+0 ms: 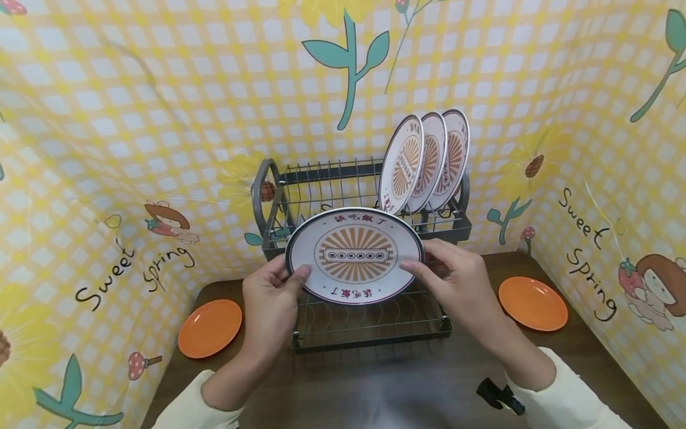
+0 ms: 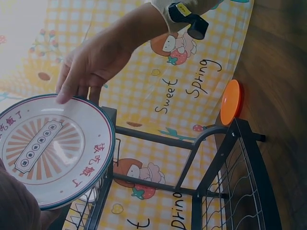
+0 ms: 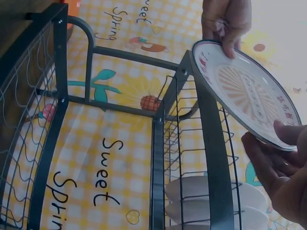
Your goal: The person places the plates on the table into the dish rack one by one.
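A white plate (image 1: 357,292) with a dark rim, an orange sunburst and red characters is held in front of the dish rack (image 1: 370,342). My left hand (image 1: 273,301) pinches its left edge, thumb on the face. On the opposite edge my right hand (image 1: 458,286) grips it the same way, with the fingers behind. Three matching plates (image 1: 401,164) stand upright and slightly tilted at the right end of the rack's upper tier. In the left wrist view the plate (image 2: 91,122) hides part of the rack; the right wrist view shows both hands on the plate (image 3: 240,91).
Orange plates lie on the dark table to either side of the rack, one on the left (image 1: 211,329) and one on the right (image 1: 533,304). A yellow checked cloth (image 1: 203,89) surrounds the table. By the right sleeve sits a black wrist device (image 1: 501,396).
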The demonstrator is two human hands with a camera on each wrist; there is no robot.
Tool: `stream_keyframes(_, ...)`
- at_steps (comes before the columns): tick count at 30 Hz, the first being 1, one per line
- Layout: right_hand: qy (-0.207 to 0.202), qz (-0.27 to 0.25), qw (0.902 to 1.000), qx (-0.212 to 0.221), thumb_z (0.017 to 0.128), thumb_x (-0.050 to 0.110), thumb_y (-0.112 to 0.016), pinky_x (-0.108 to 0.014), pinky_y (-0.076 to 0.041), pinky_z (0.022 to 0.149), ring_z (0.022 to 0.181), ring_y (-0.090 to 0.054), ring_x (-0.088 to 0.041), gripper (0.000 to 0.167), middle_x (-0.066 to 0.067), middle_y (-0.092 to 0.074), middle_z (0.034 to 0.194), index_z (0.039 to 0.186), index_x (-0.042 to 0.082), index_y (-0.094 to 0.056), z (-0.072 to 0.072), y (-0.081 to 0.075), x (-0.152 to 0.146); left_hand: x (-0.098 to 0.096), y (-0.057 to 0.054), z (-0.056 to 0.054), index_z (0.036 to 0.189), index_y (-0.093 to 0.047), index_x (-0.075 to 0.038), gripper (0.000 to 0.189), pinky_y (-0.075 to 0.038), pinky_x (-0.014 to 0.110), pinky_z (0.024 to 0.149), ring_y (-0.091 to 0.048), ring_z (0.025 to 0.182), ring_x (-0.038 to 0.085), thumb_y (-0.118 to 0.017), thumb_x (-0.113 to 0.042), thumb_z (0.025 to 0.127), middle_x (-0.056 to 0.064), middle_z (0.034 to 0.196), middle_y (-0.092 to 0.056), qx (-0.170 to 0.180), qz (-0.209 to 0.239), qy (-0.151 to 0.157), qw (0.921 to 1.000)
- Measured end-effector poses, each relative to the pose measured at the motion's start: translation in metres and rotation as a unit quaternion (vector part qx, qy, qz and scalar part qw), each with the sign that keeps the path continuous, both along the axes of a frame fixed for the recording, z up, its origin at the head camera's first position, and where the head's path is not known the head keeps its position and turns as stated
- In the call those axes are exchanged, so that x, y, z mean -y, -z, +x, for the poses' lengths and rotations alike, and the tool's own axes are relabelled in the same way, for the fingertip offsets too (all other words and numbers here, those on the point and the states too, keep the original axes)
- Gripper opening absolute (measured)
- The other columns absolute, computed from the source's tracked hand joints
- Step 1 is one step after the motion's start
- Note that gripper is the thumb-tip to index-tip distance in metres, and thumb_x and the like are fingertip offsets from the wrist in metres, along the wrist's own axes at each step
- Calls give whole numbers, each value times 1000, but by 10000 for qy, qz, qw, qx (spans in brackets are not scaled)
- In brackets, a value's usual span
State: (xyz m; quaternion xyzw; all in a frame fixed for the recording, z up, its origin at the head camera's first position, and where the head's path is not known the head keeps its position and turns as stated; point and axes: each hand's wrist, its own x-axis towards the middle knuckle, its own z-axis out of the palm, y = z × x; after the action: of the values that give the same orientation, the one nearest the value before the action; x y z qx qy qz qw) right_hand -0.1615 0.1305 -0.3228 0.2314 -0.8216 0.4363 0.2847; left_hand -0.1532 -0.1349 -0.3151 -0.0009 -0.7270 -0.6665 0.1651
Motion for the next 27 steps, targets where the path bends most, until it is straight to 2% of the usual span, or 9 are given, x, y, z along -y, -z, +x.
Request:
stream_keyframes(6,135,-228,9980,-571,86,6,-83,-10,-43,50,60,-52,-4,7,3,-69,77,91,8,-78,-1,0,2,0,-1,1,118,-74,0,24,-61,18,70,-75,80,7,-69,3,95,19,104,-78,-51,-152,147,9998)
stream_keyframes(8,36,-392,9971,-658,85,3,-82,-12,-39,47,59,-49,-4,7,2,-68,74,89,8,-79,0,-1,1,1,-2,1,118,-74,0,23,-58,16,65,-74,78,6,-70,1,95,18,102,-79,-352,-446,134,9983)
stream_keyframes(10,-127,-627,9954,-718,83,-1,-82,-13,-38,46,59,-48,-4,10,0,-70,75,91,5,-80,1,-3,1,3,-2,2,119,-73,-1,25,-58,15,65,-73,78,4,-72,-2,94,15,101,-80,-927,-847,74,9921)
stream_keyframes(12,-217,-879,9922,-861,81,-6,-82,-13,-38,46,59,-49,-3,15,-3,-72,77,94,3,-81,4,-5,2,5,-3,3,125,-70,-1,30,-59,14,69,-74,85,3,-71,-3,95,15,106,-79,-1656,-1174,54,9792)
stream_keyframes(15,-235,-1277,9837,-1243,78,-12,-81,-13,-37,46,58,-48,-2,20,-6,-71,76,95,0,-81,8,-11,3,11,-5,3,135,-65,-1,35,-55,8,72,-69,87,-1,-64,-4,100,16,103,-78,-2650,-1672,-31,9496)
stream_keyframes(18,-52,-1626,9722,-1684,77,-12,-79,-12,-35,47,58,-46,-3,16,-8,-66,71,91,-2,-80,9,-20,4,17,-10,-1,143,-60,-5,39,-55,14,84,-70,103,6,-56,-6,105,15,116,-76,-3070,-2389,-178,9211)
stream_keyframes(22,333,-1984,9588,-2006,82,-9,-77,-10,-40,53,63,-50,-5,12,-14,-67,73,93,-6,-80,8,-37,8,22,-14,-11,147,-58,-11,40,-41,48,120,-55,141,22,-54,-15,107,10,143,-64,-2770,-3465,-204,8960)
stream_keyframes(24,566,-2100,9537,-2079,84,-7,-76,-9,-40,54,63,-49,-5,8,-14,-65,71,90,-6,-80,6,-46,10,23,-14,-17,146,-58,-9,40,-33,60,123,-46,148,28,-54,-18,107,10,148,-61,-2538,-3898,-102,8852)
stream_keyframes(27,918,-2204,9467,-2164,86,-3,-75,-8,-42,55,63,-48,-5,6,-11,-59,66,88,-7,-79,2,-59,13,24,-10,-23,144,-59,-5,41,-32,59,124,-44,149,31,-56,-20,107,13,148,-60,-2351,-4434,-13,8649)
